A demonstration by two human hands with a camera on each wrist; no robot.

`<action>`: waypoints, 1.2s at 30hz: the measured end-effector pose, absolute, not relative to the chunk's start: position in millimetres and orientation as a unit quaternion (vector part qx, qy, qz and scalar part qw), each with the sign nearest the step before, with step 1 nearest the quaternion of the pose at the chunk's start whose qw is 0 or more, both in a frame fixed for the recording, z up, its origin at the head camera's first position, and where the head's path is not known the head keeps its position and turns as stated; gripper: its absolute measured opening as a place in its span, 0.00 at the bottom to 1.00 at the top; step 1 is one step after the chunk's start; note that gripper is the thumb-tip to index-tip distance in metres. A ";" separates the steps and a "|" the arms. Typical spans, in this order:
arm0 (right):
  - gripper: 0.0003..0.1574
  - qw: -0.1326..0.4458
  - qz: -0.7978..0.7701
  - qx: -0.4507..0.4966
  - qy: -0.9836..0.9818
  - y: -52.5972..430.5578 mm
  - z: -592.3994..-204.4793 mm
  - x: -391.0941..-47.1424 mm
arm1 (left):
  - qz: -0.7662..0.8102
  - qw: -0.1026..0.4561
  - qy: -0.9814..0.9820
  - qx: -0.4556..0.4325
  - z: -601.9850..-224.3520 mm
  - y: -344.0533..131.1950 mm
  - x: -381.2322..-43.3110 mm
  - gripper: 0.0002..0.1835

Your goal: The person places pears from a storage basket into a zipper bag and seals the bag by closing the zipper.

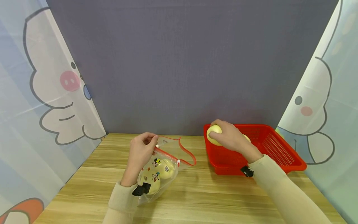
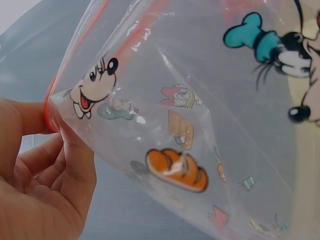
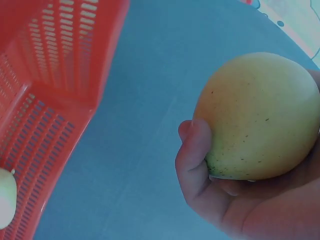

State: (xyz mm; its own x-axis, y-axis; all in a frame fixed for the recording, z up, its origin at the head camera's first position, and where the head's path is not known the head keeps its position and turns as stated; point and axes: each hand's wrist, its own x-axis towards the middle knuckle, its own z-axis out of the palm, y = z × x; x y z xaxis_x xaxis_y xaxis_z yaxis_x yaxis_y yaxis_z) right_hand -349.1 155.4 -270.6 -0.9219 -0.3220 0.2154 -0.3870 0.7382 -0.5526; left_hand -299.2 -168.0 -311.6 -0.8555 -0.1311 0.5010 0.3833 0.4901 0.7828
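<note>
With thumb and fingers, my left hand (image 1: pixel 141 151) pinches the rim of a clear zip bag (image 1: pixel 167 154) that has a red closure and cartoon prints. The bag's mouth gapes toward the right, and pale yellow apples (image 1: pixel 167 169) lie inside it. In the left wrist view, the finger and thumb grip the red edge of the bag (image 2: pixel 52 107). My right hand (image 1: pixel 230 137) holds a yellow apple (image 1: pixel 214 134) over the left rim of a red basket (image 1: pixel 208 149). Seen from the right wrist, dark specks dot this apple (image 3: pixel 260 115), and fingers wrap its underside.
Another apple (image 1: pixel 247 138) lies in the basket, partly hidden behind my right hand. Basket and bag are on a wood-grain table (image 1: pixel 195 199). A grey panel (image 1: pixel 179 68) rises behind it, with cartoon-printed curtains (image 1: pixel 50 93) at both sides.
</note>
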 end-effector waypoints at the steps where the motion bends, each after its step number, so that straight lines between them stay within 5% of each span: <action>1: 0.19 0.054 0.312 0.192 -0.929 154.2 -271.0 -348.0 | -0.500 0.257 -0.824 -0.076 -311.5 -167.9 -299.1 0.08; 36: 0.17 0.114 0.387 0.213 -0.890 109.7 -293.2 -328.3 | -0.495 0.266 -0.823 -0.077 -310.8 -167.3 -297.9 0.07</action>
State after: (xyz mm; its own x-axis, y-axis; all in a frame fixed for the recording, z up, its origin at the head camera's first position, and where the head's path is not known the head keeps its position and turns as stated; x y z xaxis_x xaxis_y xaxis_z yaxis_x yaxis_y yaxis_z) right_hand -328.3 109.7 -293.2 -0.8833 -0.2908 0.3677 -0.4673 0.6092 -0.6408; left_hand -297.9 -167.3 -310.8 -0.8469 -0.1367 0.5138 0.3899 0.4972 0.7751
